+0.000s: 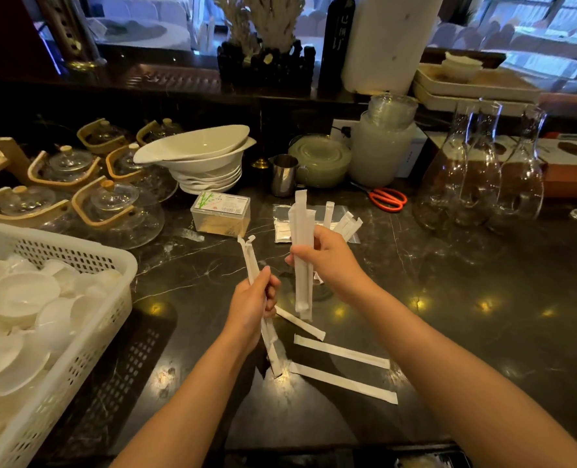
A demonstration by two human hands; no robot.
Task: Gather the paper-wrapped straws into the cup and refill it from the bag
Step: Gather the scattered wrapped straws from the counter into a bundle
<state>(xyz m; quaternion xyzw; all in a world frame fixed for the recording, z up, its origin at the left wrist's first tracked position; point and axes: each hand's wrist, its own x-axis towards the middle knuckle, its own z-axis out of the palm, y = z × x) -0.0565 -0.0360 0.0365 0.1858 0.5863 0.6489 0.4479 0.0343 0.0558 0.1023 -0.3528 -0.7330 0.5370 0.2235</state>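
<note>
My right hand [324, 256] grips an upright bundle of paper-wrapped straws [302, 231] above the dark marble counter. My left hand [253, 307] holds a thinner bunch of wrapped straws [250, 258], tilted slightly left. Three loose wrapped straws lie flat on the counter below the hands: one [300, 324], one [343, 351] and one [344, 382]. A clear plastic bag [282, 221] with more straws [346, 222] lies behind my right hand. A steel cup [283, 175] stands further back.
A white basket [105, 319] of small dishes fills the left. Glass teapots [118, 211], stacked white bowls [206, 157] and a toothpick box [221, 214] sit behind. Orange scissors [388, 199] and glass carafes [476, 173] stand at right.
</note>
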